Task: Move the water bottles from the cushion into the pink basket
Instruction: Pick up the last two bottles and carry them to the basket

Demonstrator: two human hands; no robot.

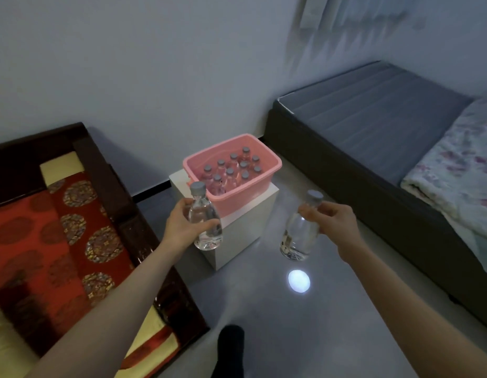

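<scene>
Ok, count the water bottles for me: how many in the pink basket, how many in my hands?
Upright bottles in the pink basket: 10
Left bottle in the left hand: 1
Right bottle in the right hand: 1
Total: 12

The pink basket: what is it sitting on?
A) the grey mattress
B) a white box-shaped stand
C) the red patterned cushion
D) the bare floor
B: the pink basket, already holding upright bottles, rests on top of a white box-shaped stand that stands on the floor between the red cushion and the grey mattress.
</scene>
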